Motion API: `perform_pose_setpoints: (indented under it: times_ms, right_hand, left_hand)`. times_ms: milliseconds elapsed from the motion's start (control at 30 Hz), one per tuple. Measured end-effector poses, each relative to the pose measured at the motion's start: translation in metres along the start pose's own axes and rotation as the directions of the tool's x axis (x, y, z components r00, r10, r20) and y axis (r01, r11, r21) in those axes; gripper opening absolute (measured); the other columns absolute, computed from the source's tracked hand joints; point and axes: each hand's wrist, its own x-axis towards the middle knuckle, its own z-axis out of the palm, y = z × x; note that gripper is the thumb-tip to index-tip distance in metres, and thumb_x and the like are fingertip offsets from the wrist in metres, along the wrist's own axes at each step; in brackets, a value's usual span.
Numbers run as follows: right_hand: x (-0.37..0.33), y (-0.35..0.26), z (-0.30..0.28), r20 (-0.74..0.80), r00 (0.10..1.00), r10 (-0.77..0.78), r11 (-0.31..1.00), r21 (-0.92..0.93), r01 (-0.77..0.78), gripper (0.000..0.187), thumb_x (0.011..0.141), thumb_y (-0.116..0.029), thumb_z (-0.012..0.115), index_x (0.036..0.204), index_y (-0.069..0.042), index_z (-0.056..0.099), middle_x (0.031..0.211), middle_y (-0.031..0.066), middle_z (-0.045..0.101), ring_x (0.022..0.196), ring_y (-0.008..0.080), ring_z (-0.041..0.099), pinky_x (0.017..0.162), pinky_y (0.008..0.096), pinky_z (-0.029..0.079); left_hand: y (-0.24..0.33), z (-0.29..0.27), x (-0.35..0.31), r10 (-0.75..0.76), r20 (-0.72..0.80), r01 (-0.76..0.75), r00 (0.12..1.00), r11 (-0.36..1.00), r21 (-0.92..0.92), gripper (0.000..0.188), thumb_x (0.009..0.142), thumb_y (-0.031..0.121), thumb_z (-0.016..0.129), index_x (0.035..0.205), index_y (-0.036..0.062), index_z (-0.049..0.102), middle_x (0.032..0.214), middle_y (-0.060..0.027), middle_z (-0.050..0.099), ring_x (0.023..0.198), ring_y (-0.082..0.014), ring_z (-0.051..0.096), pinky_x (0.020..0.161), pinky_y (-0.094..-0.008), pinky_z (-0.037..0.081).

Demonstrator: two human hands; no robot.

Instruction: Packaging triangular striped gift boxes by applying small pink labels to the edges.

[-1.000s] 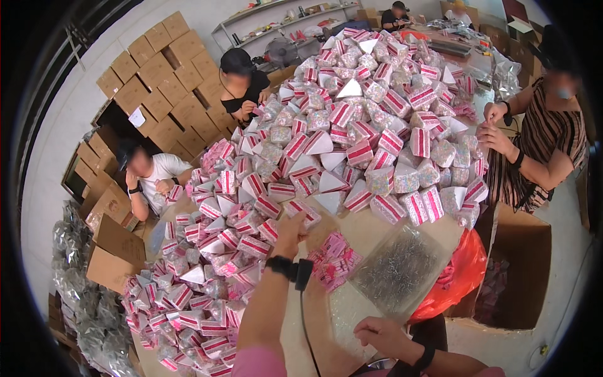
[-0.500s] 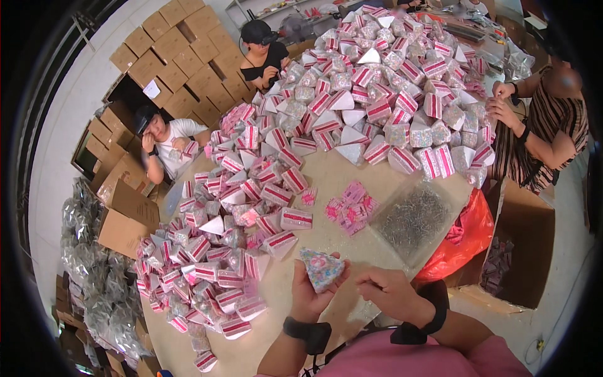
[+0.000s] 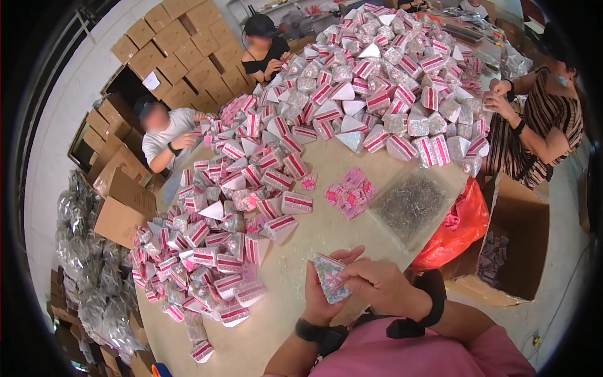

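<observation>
In my left hand [image 3: 319,298] lies a wedge-shaped toy cake slice [image 3: 328,276] with a glittery, pastel-speckled top, its point toward me. The left palm is up, with fingers curled around the slice. My right hand [image 3: 384,284] touches the slice's right side, its thumb and fingertips pinched together. Whatever may be between those fingertips is hidden. Beyond my hands are a cluster of pink printed cards [image 3: 350,193] and a shallow clear tray [image 3: 387,234] full of thin metallic pieces.
Similar pink-and-white slices [image 3: 284,166] heap across the table's left and far side. A red plastic bag [image 3: 461,226] and an open carton [image 3: 521,257] stand at right. Co-workers sit around: a white shirt [image 3: 164,135], a black top [image 3: 269,50], a striped garment [image 3: 543,119].
My right hand has moved left onto the slice; before, it was apart from it. The slice has tipped in my left hand. The co-worker in white has lowered a hand toward the heap.
</observation>
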Motion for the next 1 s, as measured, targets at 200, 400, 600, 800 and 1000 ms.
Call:
perform_pose_setpoints:
  times_ms: [200,400,600,800,1000]
  right_hand:
    - [-0.001,0.005,0.000,0.013,0.999,0.037,0.999,0.033,-0.037,0.015,0.085,-0.006,0.058,0.099,-0.002,0.063,0.084,0.0123,0.064,0.074,0.0172,0.062,0.066,0.0281,0.049]
    - [0.003,0.010,-0.003,-0.038,0.999,-0.004,0.999,-0.032,0.003,0.014,0.085,-0.006,0.058,0.097,-0.002,0.062,0.083,0.0136,0.063,0.073,0.0235,0.063,0.065,0.0309,0.049]
    - [0.002,0.005,-0.006,-0.039,0.992,-0.124,0.980,-0.160,0.116,0.014,0.084,-0.008,0.059,0.096,-0.001,0.059,0.081,0.0160,0.061,0.074,0.0327,0.062,0.062,0.0365,0.049]
    - [-0.001,0.004,-0.006,-0.005,0.970,-0.245,0.911,-0.344,0.228,0.015,0.082,-0.006,0.059,0.096,-0.002,0.058,0.076,0.0134,0.059,0.068,0.0308,0.061,0.058,0.0381,0.048]
    - [-0.002,0.000,-0.005,0.005,0.970,-0.244,0.882,-0.416,0.224,0.014,0.079,-0.005,0.062,0.093,-0.002,0.061,0.073,0.0120,0.060,0.064,0.0288,0.061,0.054,0.0364,0.048]
  left_hand:
    - [0.004,-0.022,-0.008,0.044,-0.077,-0.021,0.996,0.960,0.278,0.069,0.091,0.063,0.033,0.123,0.0025,0.045,0.124,-0.0144,0.051,0.118,-0.0257,0.048,0.101,-0.0387,0.038]
    - [0.007,0.006,-0.018,0.099,0.007,-0.098,0.995,0.959,0.266,0.066,0.085,0.040,0.062,0.134,0.0062,0.033,0.123,-0.0088,0.051,0.113,-0.0232,0.053,0.095,-0.0369,0.043]
    - [0.008,0.007,-0.020,0.222,-0.032,-0.197,0.975,0.914,0.355,0.079,0.074,0.011,0.075,0.136,0.0043,0.028,0.126,-0.0093,0.047,0.118,-0.0225,0.048,0.101,-0.0368,0.038]
    - [0.005,0.006,-0.017,0.367,-0.011,-0.316,0.930,0.816,0.484,0.072,0.072,0.009,0.076,0.130,0.0072,0.034,0.122,-0.0083,0.051,0.111,-0.0222,0.053,0.093,-0.0364,0.045]
    - [0.005,0.010,-0.018,0.411,-0.006,-0.349,0.911,0.780,0.520,0.073,0.071,0.009,0.077,0.130,0.0071,0.034,0.121,-0.0079,0.050,0.111,-0.0220,0.053,0.091,-0.0359,0.047]
